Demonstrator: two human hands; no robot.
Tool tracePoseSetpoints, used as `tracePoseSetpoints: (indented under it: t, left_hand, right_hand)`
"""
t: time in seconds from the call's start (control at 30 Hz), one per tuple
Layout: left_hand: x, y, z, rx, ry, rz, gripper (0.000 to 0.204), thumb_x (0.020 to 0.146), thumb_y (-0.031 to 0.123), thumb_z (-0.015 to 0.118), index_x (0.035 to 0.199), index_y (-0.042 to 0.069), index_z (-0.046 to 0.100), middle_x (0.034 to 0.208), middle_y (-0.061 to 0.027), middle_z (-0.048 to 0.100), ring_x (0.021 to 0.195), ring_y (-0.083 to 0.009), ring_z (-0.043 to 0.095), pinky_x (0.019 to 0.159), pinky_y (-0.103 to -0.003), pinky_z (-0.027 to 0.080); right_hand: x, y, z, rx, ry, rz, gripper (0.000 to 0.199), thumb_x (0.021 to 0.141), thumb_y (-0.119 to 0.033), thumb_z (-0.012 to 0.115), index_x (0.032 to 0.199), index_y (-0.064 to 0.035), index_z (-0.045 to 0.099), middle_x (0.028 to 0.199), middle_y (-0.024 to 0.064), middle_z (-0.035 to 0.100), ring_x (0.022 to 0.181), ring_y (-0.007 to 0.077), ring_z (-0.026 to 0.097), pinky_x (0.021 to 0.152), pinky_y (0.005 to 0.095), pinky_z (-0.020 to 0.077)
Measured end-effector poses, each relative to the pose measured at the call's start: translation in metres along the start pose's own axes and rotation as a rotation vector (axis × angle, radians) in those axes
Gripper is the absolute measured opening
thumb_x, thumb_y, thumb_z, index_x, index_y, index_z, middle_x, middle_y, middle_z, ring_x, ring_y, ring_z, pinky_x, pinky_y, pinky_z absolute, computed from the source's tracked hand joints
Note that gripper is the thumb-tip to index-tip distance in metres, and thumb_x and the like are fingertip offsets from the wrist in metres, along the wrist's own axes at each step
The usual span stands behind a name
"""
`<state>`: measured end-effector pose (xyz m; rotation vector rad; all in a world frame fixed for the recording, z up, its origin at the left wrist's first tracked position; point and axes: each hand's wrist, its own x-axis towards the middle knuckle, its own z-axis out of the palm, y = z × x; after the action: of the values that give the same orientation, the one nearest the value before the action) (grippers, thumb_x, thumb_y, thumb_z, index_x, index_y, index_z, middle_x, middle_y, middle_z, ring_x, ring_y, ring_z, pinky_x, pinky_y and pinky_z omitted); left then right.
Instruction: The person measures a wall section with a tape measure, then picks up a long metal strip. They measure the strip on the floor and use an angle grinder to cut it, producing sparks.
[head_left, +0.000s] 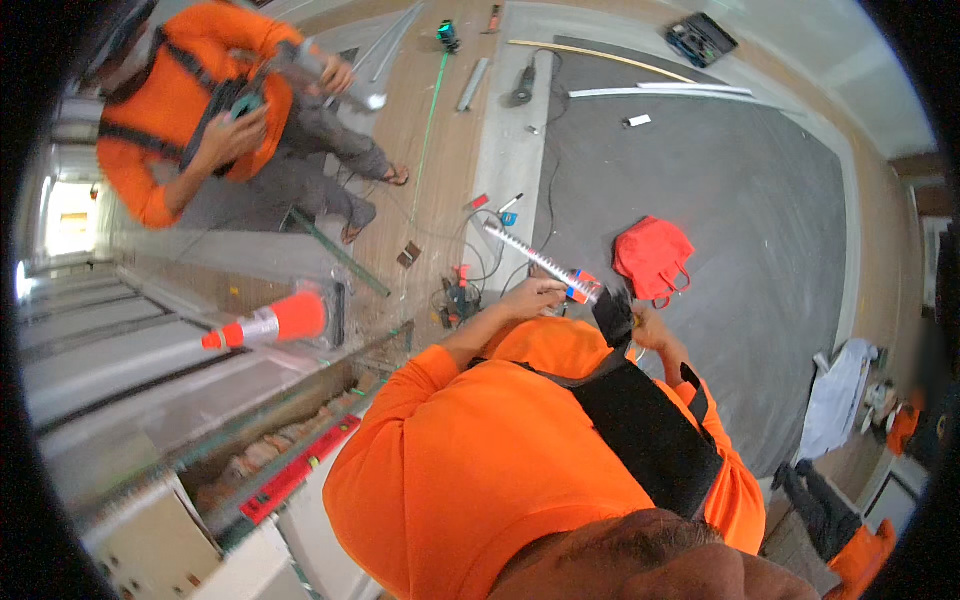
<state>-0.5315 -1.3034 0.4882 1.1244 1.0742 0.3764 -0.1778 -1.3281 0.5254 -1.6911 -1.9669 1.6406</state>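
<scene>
The left hand (533,297) grips the long tube tool (540,264), which points up-left; the right hand (643,325) pinches its black end (612,312).

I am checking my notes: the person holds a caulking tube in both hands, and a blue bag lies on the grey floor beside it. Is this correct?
Not quite. The bag is red, not blue, as the head view shows. The rest holds: the left hand and right hand hold the caulking tube.

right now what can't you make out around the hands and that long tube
- Head view: right hand is partly hidden behind the black strap; its hold is unclear.
- Left hand fingers wrap the caulking tube, hiding the grip.
- Small tools on the floor are too small to tell.
- The other person is blurred.
</scene>
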Motion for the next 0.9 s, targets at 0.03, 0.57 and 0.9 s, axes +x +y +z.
tracePoseSetpoints:
  t: [0.03, 0.57, 0.9]
  left_hand:
    - [0.012, 0.014, -0.013, 0.036, -0.021, 0.047, 0.036, 0.097, 0.029, 0.064, 0.119, 0.001, 0.068, 0.104, -0.0112, 0.072, 0.087, -0.0152, 0.069, 0.075, -0.031, 0.056]
    - [0.277, 0.177, -0.179, -0.13, 0.298, -0.292, 0.053, 0.094, 0.04, 0.067, 0.131, 0.003, 0.061, 0.1, -0.0032, 0.069, 0.084, -0.0135, 0.065, 0.064, -0.027, 0.052]
    - [0.382, 0.247, -0.265, 0.023, 0.54, -0.636, 0.046, 0.095, 0.038, 0.063, 0.125, 0.003, 0.063, 0.103, -0.0079, 0.067, 0.084, -0.0173, 0.062, 0.065, -0.036, 0.055]
  right_hand:
    - [0.006, -0.007, -0.018, 0.057, 0.087, 0.043, 0.046, 0.083, -0.034, 0.078, 0.116, -0.004, 0.067, 0.09, 0.0126, 0.066, 0.082, 0.0198, 0.063, 0.076, 0.0355, 0.0507]
    - [0.142, 0.125, -0.156, 0.968, 0.487, 0.561, 0.039, 0.093, -0.04, 0.07, 0.11, -0.0049, 0.066, 0.081, 0.0023, 0.062, 0.062, 0.0133, 0.058, 0.055, 0.0308, 0.048]
    - [0.284, 0.131, -0.397, 0.853, 0.428, 0.542, 0.041, 0.095, -0.042, 0.067, 0.102, -0.0016, 0.067, 0.072, 0.0041, 0.059, 0.059, 0.0144, 0.056, 0.053, 0.0331, 0.0455]
